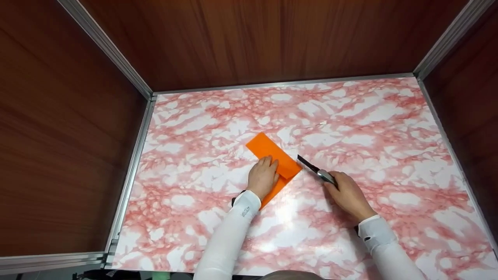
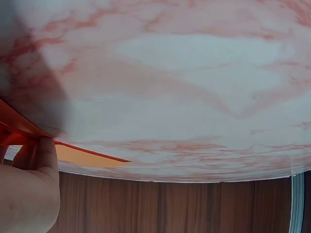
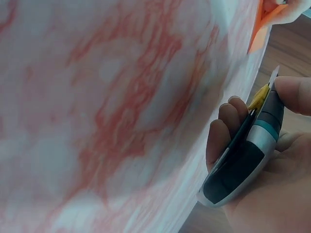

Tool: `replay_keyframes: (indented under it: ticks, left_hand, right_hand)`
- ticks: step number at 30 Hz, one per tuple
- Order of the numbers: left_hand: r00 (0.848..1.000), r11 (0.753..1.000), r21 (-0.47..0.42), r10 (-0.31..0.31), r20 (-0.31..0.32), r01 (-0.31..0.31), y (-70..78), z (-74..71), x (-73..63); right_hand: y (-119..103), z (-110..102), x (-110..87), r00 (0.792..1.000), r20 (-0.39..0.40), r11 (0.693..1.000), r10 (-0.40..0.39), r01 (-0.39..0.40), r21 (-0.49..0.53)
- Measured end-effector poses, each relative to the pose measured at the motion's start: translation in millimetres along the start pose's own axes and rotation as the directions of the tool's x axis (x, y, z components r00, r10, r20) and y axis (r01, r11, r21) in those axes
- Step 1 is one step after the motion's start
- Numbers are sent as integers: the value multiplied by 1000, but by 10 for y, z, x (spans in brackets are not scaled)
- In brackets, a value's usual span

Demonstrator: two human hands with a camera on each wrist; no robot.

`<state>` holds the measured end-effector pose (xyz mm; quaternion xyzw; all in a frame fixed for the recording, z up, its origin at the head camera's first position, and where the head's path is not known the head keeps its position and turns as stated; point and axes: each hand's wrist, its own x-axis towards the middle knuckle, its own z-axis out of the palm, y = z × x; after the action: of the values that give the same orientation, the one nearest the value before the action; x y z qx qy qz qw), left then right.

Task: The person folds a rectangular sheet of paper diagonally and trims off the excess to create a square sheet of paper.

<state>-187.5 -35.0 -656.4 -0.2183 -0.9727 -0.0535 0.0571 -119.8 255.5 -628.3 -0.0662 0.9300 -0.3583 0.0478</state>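
Note:
A folded sheet of orange paper lies slantwise on the tabletop, its upper layer lifted a little from the lower one at the right. My left hand holds it at the fold, fingers over the upper layer and thumb by its edge. In the left wrist view, the fingers show close against the orange paper. My right hand grips a utility knife with a silver and black handle. Its dark blade points up-left, the tip close to the paper's right edge.
The tabletop has a red and white marbled surface. Dark wood panels in metal frames enclose it at the back, left and right. A small pale scrap lies beyond the paper.

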Motion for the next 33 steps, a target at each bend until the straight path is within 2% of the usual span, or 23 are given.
replay_keyframes:
  ticks: [9, 13, 17, 20, 25, 33]
  left_hand:
    - [995, 997, 72, 23, 100, -30, 87, -53, 13]
    - [995, 998, 54, 8, 95, -13, 96, -85, 32]
    - [997, 999, 43, 9, 80, -12, 94, -113, 38]
    - [998, 999, 36, 13, 67, -15, 90, -126, 36]
    - [998, 1000, 23, 13, 68, -15, 86, -151, 40]
    - [991, 1000, -13, -6, 135, 8, 84, -181, 50]
  right_hand:
    - [29, -91, -52, 997, -22, 997, -74, 74, -10]
    - [80, -158, -101, 994, -9, 994, -110, 110, -10]
    - [128, -222, -154, 994, 30, 994, -109, 110, -13]
    - [150, -231, -162, 992, 61, 992, -114, 117, -42]
    - [137, -157, -103, 983, 81, 975, -163, 173, -137]
    - [44, -35, 19, 982, 18, 951, -190, 188, -247]
